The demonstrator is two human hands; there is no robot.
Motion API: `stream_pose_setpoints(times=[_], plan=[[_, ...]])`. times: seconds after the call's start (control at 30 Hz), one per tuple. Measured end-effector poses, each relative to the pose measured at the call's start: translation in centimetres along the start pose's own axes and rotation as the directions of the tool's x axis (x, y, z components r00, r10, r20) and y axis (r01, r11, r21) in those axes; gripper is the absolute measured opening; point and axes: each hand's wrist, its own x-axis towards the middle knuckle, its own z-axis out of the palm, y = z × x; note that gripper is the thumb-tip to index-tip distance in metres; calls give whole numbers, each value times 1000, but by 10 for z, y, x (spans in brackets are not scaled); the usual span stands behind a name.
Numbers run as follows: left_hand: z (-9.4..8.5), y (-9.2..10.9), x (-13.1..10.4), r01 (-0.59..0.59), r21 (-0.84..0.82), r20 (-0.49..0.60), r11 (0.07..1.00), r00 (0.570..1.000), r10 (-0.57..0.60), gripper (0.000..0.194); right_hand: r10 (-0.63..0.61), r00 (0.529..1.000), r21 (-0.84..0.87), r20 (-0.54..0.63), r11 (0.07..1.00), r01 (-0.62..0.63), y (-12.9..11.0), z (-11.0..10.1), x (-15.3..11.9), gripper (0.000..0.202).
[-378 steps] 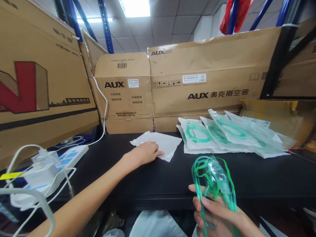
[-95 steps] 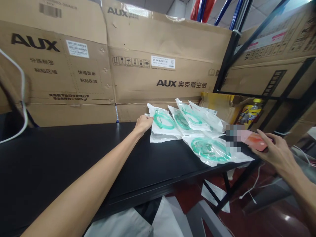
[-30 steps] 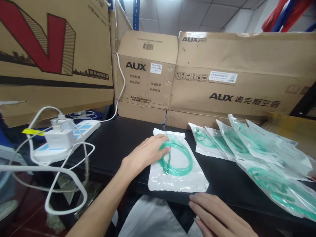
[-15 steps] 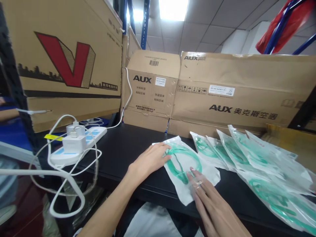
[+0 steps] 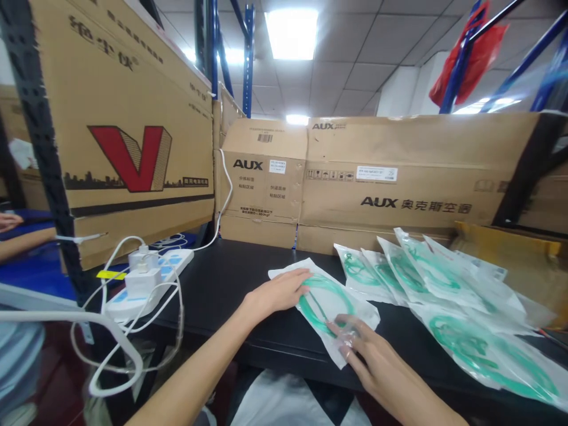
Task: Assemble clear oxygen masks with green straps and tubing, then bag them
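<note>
Head view: a flat pouch (image 5: 329,291) of white backing and glossy film, enclosing coiled green tubing (image 5: 348,300), is positioned between both grips. The left grip (image 5: 278,290) is laid outstretched on it; whether the right grip (image 5: 369,350) is pinched shut cannot be told. Black desk (image 5: 208,290) extends beyond the left grip; overlapping pouches (image 5: 437,283) are spread rightward of the right.

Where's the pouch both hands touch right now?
In the head view, the pouch lies just right of centre on the black table, left hand on its left, right hand at its near side, other pouches to its right.
</note>
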Motion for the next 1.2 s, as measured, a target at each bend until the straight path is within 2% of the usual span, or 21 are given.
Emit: stream_pose_setpoints(times=[0.13, 0.33, 0.47, 0.57, 0.7, 0.77, 0.87, 0.97, 1.1, 1.2], plan=[[-7, -8, 2, 40, 3, 22, 999, 999, -40, 60, 0, 998, 41, -67, 999, 2, 8, -10, -14, 41], [-16, -25, 7, 74, 56, 58, 996, 995, -77, 62, 44, 999, 122, -24, 992, -41, 18, -15, -15, 37], [-13, -29, 0, 73, 127, 59, 989, 995, -81, 63, 190, 982, 99, -16, 977, -187, 35, -8, -18, 50], [-10, -27, -10, 43, 171, 68, 984, 996, -55, 56, 228, 974, 112, -16, 968, -224, 52, -1, -25, 58], [-11, -24, -23, 8, 195, 82, 981, 996, -24, 51, 160, 983, 138, -90, 980, -147, 60, -2, -29, 52], [-15, -22, -26, 2, 196, 75, 981, 997, -17, 50, 73, 991, 140, -115, 989, -57, 54, -9, -28, 44], [-24, -21, -24, 29, 190, 5, 981, 1000, -31, 53, -39, 991, 157, -124, 986, 59, 41, -19, -22, 47], [-31, -23, -16, 68, 169, -45, 983, 997, -62, 59, -23, 993, 207, -117, 977, 47, 34, -17, -15, 39], [-28, -31, -10, 103, 159, 36, 982, 993, -110, 61, 1, 994, 291, -113, 956, 32, 37, -1, -6, 37], [-21, -35, -14, 124, 177, 79, 976, 987, -139, 62, -28, 987, 272, -158, 960, 70, 47, 7, -9, 40]])
